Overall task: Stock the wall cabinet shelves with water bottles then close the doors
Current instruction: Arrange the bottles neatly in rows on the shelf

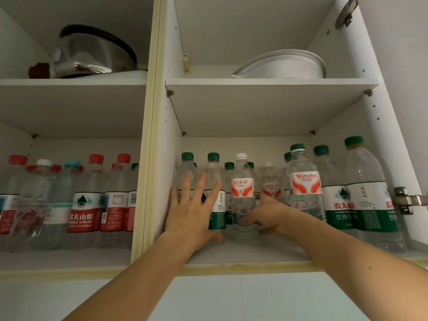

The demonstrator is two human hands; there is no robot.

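Right hand (264, 214) grips my white-capped Wahaha bottle (242, 193) low on its body, on the lower right shelf (254, 253). Left hand (192, 212), fingers spread flat, braces the green-capped bottles (214, 181) at 9 o'clock. Risk: pushing inward could topple the rear row. Rear bottles are largely hidden; cabinet doors lie outside view.

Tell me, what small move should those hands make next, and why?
Probably let go: the right hand grips the white-capped bottle, which already seems to stand on the lower shelf, while the left hand rests open against the green-capped bottles beside it.
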